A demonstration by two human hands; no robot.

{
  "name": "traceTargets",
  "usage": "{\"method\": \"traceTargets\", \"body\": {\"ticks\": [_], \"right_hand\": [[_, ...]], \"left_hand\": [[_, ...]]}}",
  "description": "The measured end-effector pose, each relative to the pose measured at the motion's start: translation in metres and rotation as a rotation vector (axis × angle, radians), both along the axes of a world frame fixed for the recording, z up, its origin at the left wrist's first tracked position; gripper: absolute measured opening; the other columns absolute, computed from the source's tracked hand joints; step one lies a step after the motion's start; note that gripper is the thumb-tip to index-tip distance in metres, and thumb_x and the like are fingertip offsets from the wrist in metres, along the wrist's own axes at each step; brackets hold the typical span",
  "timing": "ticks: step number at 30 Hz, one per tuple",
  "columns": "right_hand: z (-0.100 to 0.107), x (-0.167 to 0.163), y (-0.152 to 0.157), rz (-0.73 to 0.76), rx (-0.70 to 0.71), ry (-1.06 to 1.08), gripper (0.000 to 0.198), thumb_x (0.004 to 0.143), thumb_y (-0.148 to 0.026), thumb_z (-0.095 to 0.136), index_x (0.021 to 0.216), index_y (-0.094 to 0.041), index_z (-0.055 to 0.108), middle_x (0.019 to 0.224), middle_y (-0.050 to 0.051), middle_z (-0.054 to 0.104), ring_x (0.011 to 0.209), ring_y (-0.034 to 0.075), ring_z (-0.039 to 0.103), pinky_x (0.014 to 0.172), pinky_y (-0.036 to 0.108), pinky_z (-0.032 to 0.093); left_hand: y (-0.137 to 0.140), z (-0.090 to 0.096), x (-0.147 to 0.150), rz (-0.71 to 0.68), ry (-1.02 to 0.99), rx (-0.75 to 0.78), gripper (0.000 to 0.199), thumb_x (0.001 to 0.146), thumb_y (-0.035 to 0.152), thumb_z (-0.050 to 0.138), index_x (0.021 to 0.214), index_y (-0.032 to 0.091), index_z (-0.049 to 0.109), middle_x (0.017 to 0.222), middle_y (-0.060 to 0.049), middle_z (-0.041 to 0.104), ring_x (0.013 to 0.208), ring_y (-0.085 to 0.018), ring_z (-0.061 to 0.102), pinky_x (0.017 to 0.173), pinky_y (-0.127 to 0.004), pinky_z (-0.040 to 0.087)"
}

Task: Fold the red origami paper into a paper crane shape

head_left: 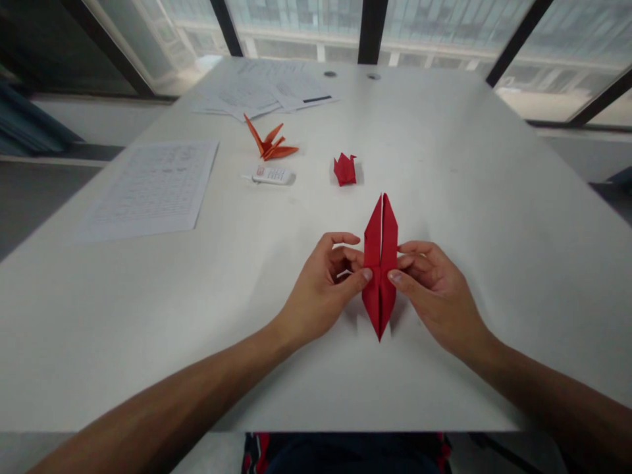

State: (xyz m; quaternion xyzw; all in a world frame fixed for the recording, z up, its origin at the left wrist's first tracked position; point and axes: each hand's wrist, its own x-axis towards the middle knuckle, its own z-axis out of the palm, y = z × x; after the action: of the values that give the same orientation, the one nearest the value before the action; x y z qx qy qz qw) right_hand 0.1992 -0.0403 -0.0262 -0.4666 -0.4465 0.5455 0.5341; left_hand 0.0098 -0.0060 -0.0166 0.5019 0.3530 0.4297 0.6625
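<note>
A folded red origami paper [380, 263], long and diamond-shaped with a slit down its upper half, is held between both hands just above the table. My left hand [328, 283] pinches its left edge, thumb on the front face and fingers behind. On the opposite edge, my right hand [434, 286] grips it the same way, its thumb near the middle. Beyond the paper stands a small red origami bird [345, 170]. Farther left sits an orange origami crane [270, 143] with spread wings.
The white table [494, 217] carries a small white labelled object [271, 175] near the crane. A printed sheet [153, 187] lies at the left, and several loose papers [257, 89] are at the back. Windows [434, 33] stand behind the table's far edge.
</note>
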Motion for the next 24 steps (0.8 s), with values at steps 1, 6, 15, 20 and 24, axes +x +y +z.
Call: {"method": "traceTargets", "body": {"ticks": [1,6,15,20,24], "right_hand": [[0.0005,0.0,0.0007,0.004,-0.016,0.001,0.032,0.087,-0.028,0.079,0.114,-0.03,0.063,0.089,-0.002,0.07,0.082,0.016,0.067,0.076,0.03,0.055],[0.0051,0.0003,0.0025,0.029,-0.065,-0.021,0.047,0.085,-0.028,0.08,0.128,-0.028,0.06,0.082,-0.004,0.066,0.076,0.015,0.065,0.072,0.03,0.055],[0.0045,0.0001,0.0027,0.046,-0.012,-0.061,0.023,0.088,-0.028,0.076,0.107,-0.028,0.063,0.096,-0.001,0.069,0.084,0.016,0.067,0.077,0.032,0.056],[0.0056,0.0006,0.0023,0.107,-0.027,-0.04,0.01,0.092,-0.027,0.071,0.095,-0.026,0.062,0.097,-0.001,0.07,0.08,0.016,0.065,0.078,0.035,0.057],[0.0044,0.0007,0.0013,0.133,-0.033,-0.032,0.013,0.093,-0.028,0.071,0.105,-0.029,0.065,0.096,0.0,0.072,0.084,0.019,0.067,0.084,0.04,0.058]], "left_hand": [[0.0003,-0.0006,0.0003,-0.007,-0.007,-0.02,0.041,0.087,0.018,0.073,0.12,0.023,0.05,0.092,0.0,0.065,0.083,-0.014,0.064,0.076,-0.029,0.052],[0.0,0.0004,0.0002,-0.016,0.038,-0.034,0.04,0.089,0.021,0.072,0.123,0.022,0.051,0.091,0.0,0.064,0.081,-0.014,0.065,0.076,-0.029,0.052],[0.0011,0.0018,-0.0025,-0.028,0.092,0.065,0.038,0.092,0.021,0.07,0.127,0.023,0.057,0.103,-0.003,0.066,0.086,-0.014,0.063,0.075,-0.026,0.052],[0.0015,0.0019,-0.0032,-0.079,0.085,0.057,0.045,0.093,0.021,0.068,0.136,0.026,0.056,0.111,-0.005,0.065,0.087,-0.014,0.062,0.072,-0.026,0.052],[0.0015,0.0004,-0.0038,-0.085,0.069,0.061,0.055,0.092,0.018,0.069,0.143,0.029,0.051,0.112,-0.004,0.064,0.091,-0.016,0.062,0.075,-0.028,0.053]]}}
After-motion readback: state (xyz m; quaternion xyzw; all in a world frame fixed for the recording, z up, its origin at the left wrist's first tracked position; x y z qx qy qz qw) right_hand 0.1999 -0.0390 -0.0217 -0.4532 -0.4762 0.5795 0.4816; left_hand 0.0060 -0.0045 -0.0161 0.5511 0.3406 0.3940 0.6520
